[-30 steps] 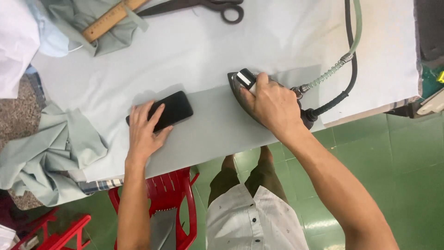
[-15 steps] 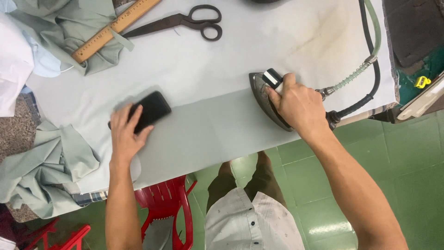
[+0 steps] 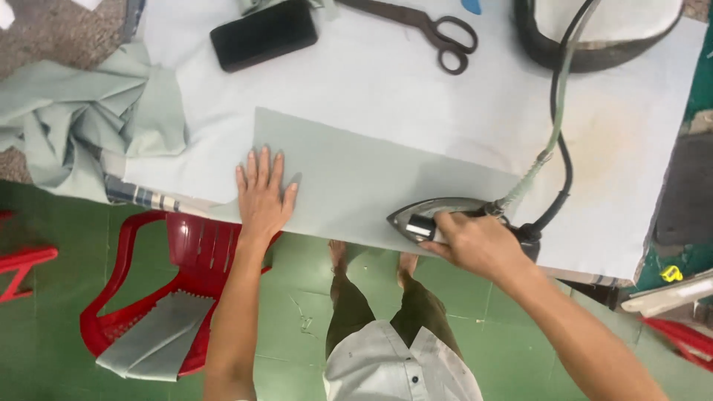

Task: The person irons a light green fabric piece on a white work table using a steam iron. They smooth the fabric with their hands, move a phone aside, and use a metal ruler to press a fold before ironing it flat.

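My right hand (image 3: 475, 243) grips the handle of a steam iron (image 3: 434, 215), which rests on a flat piece of grey-green cloth (image 3: 371, 182) near the table's front edge. A black cord and a pale hose (image 3: 558, 119) run from the iron's back up the table. My left hand (image 3: 264, 197) lies flat, fingers spread, on the left end of the same cloth. A black phone (image 3: 264, 35) lies apart at the back left of the white-covered table (image 3: 356, 89).
Dark scissors (image 3: 427, 26) lie at the back. A bunched grey-green fabric (image 3: 82, 119) hangs off the table's left end. A red plastic chair (image 3: 178, 297) with folded cloth pieces (image 3: 156, 345) stands below on the green floor. A dark ring-shaped object (image 3: 594, 37) sits back right.
My left hand let go of the phone, which now lies farther back, and went flat onto the cloth. The iron has turned and sits near the front edge. The view shifted.
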